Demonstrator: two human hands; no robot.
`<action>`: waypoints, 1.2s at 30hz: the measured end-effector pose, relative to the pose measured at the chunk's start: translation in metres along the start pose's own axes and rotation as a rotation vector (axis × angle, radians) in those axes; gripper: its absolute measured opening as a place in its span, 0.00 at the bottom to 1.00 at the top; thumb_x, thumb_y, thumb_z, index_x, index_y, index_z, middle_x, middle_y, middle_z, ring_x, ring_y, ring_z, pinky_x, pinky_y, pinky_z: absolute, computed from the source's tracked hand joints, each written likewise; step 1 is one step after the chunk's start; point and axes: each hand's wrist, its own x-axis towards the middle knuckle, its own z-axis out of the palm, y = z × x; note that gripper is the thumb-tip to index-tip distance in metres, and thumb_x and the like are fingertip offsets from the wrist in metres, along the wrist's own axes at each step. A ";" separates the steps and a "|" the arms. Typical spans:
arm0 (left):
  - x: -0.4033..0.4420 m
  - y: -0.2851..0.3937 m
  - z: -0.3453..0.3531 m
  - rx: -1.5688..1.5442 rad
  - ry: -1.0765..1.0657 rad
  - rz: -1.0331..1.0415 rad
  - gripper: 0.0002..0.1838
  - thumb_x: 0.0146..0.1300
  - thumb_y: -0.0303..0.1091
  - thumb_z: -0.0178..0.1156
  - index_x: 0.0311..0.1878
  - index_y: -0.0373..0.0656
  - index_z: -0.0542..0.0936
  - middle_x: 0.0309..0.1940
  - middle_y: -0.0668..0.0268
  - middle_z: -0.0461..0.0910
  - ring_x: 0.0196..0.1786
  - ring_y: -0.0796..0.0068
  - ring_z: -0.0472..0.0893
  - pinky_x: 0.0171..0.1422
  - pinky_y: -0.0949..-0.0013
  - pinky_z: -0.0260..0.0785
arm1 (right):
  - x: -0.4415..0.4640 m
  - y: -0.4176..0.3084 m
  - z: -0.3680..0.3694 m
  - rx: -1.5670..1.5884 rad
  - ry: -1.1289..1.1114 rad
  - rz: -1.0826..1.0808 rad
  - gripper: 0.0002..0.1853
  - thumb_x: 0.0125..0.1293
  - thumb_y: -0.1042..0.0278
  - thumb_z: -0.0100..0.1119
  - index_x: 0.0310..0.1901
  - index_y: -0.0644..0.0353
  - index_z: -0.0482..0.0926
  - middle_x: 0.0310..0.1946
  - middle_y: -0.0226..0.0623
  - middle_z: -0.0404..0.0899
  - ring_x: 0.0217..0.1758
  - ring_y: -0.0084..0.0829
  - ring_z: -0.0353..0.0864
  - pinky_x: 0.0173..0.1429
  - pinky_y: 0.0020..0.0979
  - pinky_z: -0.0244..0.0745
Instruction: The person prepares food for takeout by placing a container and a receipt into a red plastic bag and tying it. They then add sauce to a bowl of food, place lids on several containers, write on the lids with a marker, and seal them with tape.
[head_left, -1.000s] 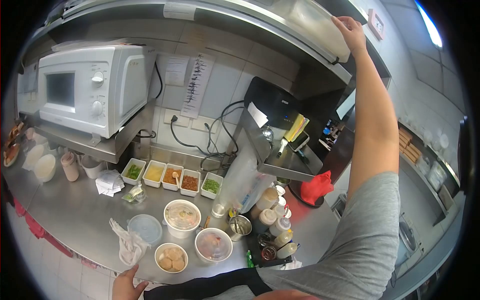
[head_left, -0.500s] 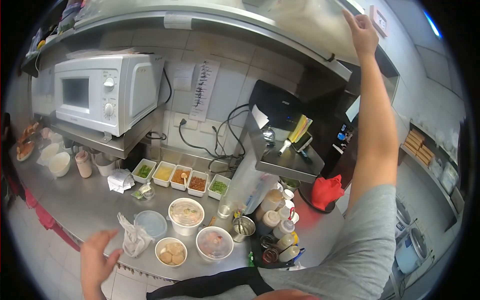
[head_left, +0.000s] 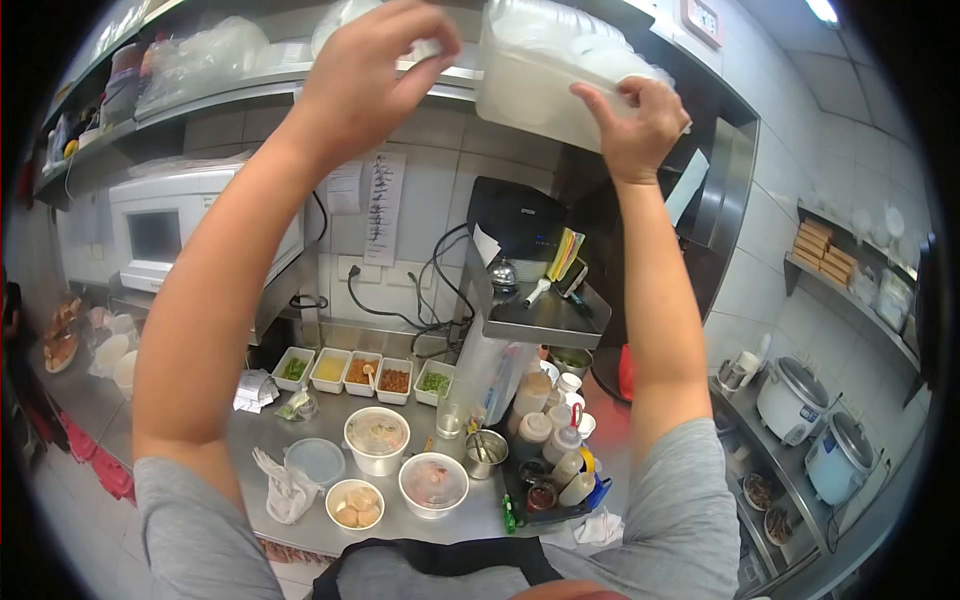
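Note:
Up at the overhead shelf, my right hand (head_left: 643,125) grips the edge of a translucent plastic bin (head_left: 540,92) that holds stacked clear lids (head_left: 570,35). My left hand (head_left: 385,70) is raised to the left of the bin, its fingers curled; a small whitish patch shows between them, too blurred to name. On the steel counter below stand two lidded bowls, one with white sides (head_left: 377,440) and one nearer me (head_left: 434,485). An open bowl of round pale pieces (head_left: 355,504) sits beside a loose round lid (head_left: 315,461) and a crumpled plastic bag (head_left: 287,488).
White trays of toppings (head_left: 395,380) line the back of the counter. Sauce bottles (head_left: 535,430) and a metal cup (head_left: 485,452) stand to their right. A microwave (head_left: 150,230) is behind my left arm. A small metal shelf (head_left: 550,315) juts out, and rice cookers (head_left: 792,400) stand far right.
My left hand has risen from the counter's front edge to the overhead shelf. The bin with lids is now tilted forward and lower, with my right hand on its edge.

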 end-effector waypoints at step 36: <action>0.135 0.005 0.096 0.031 -0.170 0.184 0.11 0.52 0.31 0.62 0.41 0.46 0.82 0.37 0.57 0.81 0.41 0.56 0.81 0.47 0.59 0.73 | 0.025 -0.032 0.014 0.201 0.163 0.012 0.18 0.43 0.58 0.77 0.26 0.55 0.75 0.32 0.30 0.73 0.39 0.35 0.70 0.46 0.35 0.64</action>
